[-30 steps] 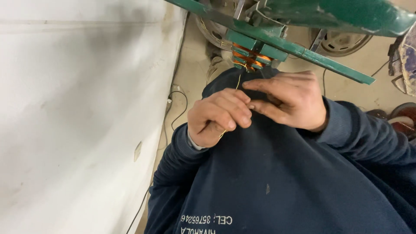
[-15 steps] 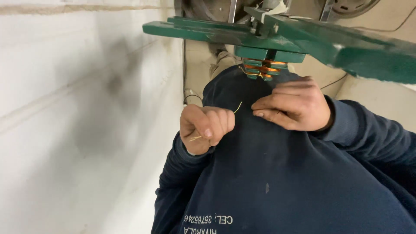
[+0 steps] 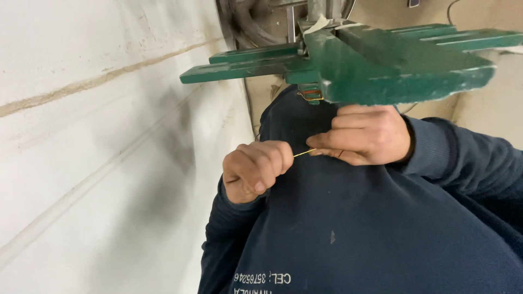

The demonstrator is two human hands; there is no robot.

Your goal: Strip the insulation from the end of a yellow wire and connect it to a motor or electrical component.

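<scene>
Probably a workshop: worn green metal fixture, scuffed white wall

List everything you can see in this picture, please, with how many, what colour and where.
wire: one, thin, golden, stretched between the two hands at centre
wound coil: one, copper-orange, under the green part, mostly hidden
green frame: one, chipped green paint, flat arms across the top
wall: one, white, with a brownish streak, on the left
sweatshirt: one, dark blue, with pale print at the bottom edge
left hand: closed in a fist on the wire
right hand: pinching the wire's other end
</scene>
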